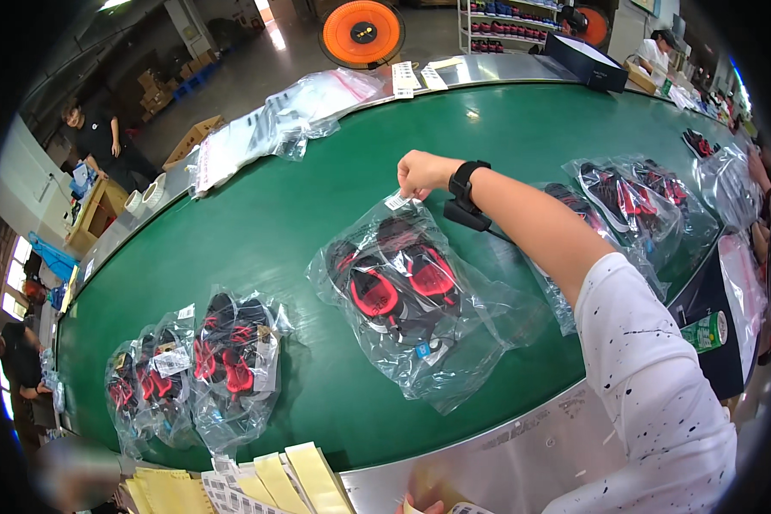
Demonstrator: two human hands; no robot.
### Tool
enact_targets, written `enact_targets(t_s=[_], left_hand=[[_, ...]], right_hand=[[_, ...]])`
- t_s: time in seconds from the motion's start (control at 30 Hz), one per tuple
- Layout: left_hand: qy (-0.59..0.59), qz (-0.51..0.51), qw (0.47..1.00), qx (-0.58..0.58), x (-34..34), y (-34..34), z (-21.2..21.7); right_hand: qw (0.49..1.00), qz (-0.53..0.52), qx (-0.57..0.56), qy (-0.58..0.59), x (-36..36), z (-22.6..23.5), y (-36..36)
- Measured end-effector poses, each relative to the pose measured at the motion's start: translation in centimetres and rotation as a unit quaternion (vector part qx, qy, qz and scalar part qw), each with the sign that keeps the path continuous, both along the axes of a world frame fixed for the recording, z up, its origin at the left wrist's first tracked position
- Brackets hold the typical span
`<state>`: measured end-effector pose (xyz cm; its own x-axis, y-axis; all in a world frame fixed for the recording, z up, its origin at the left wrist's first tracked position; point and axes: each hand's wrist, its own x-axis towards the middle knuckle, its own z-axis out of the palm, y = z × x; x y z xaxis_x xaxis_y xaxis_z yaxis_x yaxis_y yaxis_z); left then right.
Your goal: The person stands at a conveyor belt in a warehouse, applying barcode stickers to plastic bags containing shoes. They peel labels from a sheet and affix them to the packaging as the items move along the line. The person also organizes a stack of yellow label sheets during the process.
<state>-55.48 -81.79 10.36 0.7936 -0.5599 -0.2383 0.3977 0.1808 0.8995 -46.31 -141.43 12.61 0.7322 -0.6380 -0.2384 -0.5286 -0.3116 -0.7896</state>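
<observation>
A clear plastic bag (488, 330) lies mid-belt with a pair of black and red shoes (400, 283) inside. At the bag's far end is a small white barcode label (397, 201). My right hand (426, 174) has its fingers closed at that label's edge, touching it. A black strap with a small device circles my right wrist. At the lower edge my left hand (434, 507) shows only in part, its fingers closed around a yellow-backed label sheet (437, 481) blurred by motion.
Bagged shoes (231, 360) lie on the green belt (334, 428) at left, more bagged shoes (625, 201) at right. Yellow-backed label sheets (274, 484) rest on the near metal edge. Plastic bags (274, 120) lie on the far edge, an orange fan (362, 32) behind. Other people stand around the belt.
</observation>
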Motion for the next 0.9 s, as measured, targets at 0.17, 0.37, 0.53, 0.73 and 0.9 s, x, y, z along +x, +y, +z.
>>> enact_targets(t_s=[0.17,0.37,0.53,0.73,0.9], left_hand=[[0.065,-0.009,0.993,0.099,1.1,-1.0,1.7],[0.008,0.011,0.989,0.149,2.6,-1.8,4.8],[0.007,0.008,0.995,0.097,3.9,0.1,6.5],[-0.063,-0.009,0.992,0.112,4.2,2.6,8.1],[-0.169,-0.011,0.978,0.124,5.1,4.4,5.1]], right_hand=[[0.938,-0.03,-0.344,-0.017,-0.4,-0.3,2.4],[0.899,0.125,-0.335,-0.253,3.2,5.1,15.7],[0.913,0.103,0.344,-0.192,4.9,2.1,26.5],[0.769,-0.164,0.584,-0.201,12.0,-4.1,31.3],[0.768,-0.303,0.509,-0.246,17.1,-4.9,28.6]])
